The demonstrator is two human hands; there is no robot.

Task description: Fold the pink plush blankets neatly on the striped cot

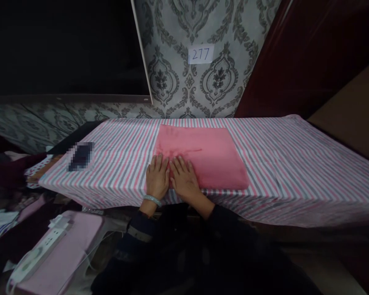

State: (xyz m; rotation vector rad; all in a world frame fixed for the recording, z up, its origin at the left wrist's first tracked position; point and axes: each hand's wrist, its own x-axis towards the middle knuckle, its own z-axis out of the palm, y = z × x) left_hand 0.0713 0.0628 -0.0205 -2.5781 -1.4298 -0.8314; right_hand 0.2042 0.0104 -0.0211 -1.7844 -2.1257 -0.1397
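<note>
A pink folded cloth lies flat on a table spread with a striped tablecloth. My left hand, with a pale bracelet at the wrist, rests palm down on the cloth's near left corner. Close beside it, my right hand is also laid flat on the cloth, fingers stretched forward. Neither hand grips anything. Small creases run across the fabric just beyond my fingertips. The part of the cloth beneath both palms is hidden.
A blurred-out dark object lies at the table's left end. Behind stand a large dark screen and a patterned wall with a paper marked 277. A power strip sits on a pink surface at lower left.
</note>
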